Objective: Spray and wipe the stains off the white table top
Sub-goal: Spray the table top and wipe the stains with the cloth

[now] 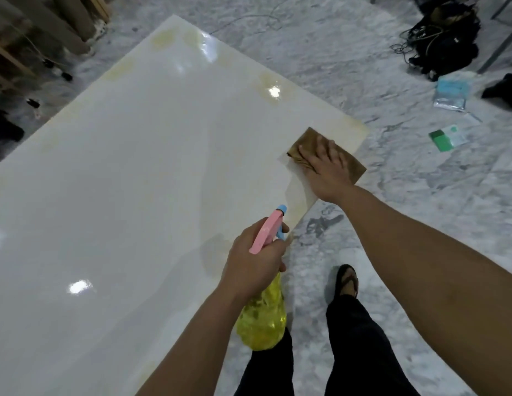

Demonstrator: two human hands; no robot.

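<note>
The glossy white table top (129,172) fills the left and middle of the head view. Yellowish stains (166,38) mark its far end and its right edge (354,132). My right hand (326,170) lies flat, fingers spread, pressing a brown cloth (306,138) onto the table near its right corner. My left hand (257,258) grips a spray bottle by its pink and blue trigger head (266,230). The bottle's yellow body (263,318) hangs below my hand, just off the near table edge, with the nozzle pointing out over the table.
Marble floor surrounds the table. My legs and a sandalled foot (346,281) stand at the table's right side. A black bag with cables (443,38), a blue packet (452,92) and a green packet (446,138) lie on the floor at right. Wooden furniture (34,32) stands at top left.
</note>
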